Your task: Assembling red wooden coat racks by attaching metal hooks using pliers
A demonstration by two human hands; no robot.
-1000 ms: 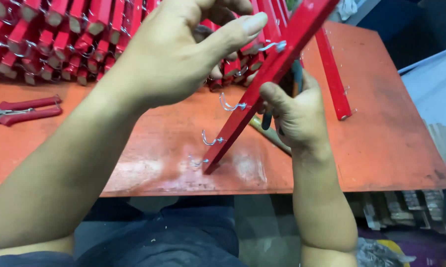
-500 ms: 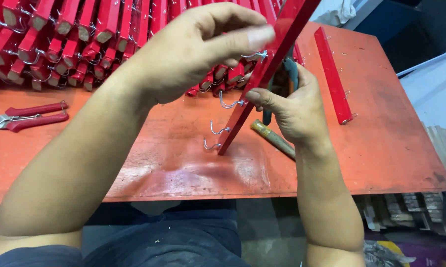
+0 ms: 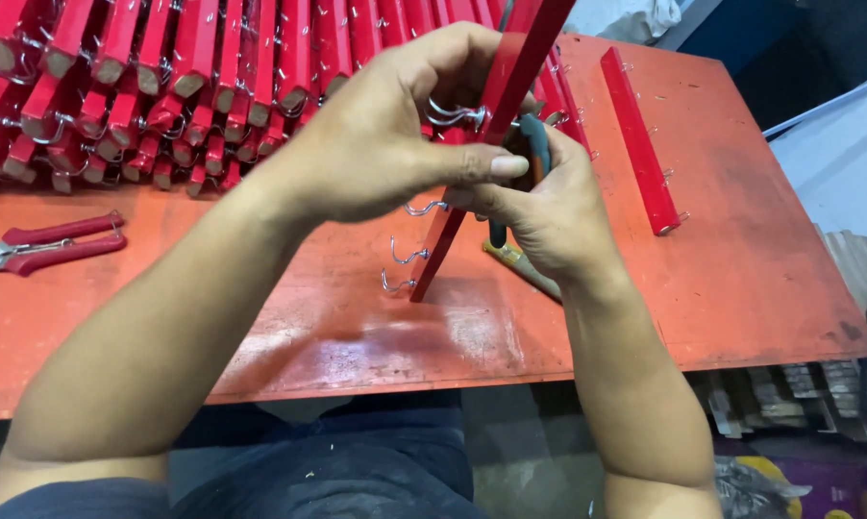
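Both our hands clamp a red hooked strip propped upright on the workbench.

We see the orange table [image 3: 741, 288] bare toward its near edge, the red strip pile [image 3: 164, 77] crowding the far side. Our red strip [image 3: 472, 192] leans steeply, lower end on the board, metal hooks [image 3: 405, 255] down its side. Our left hand [image 3: 395, 144] pinches a hook; our right hand [image 3: 549, 207] grips strip and green-handled tool [image 3: 534, 144]. Red pliers [image 3: 49, 245] lie left.

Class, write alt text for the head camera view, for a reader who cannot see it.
Two hands, left hand and right hand, hold a red strip with metal hooks propped on end on an orange table. Behind lies a pile of red strips, with red pliers at left.
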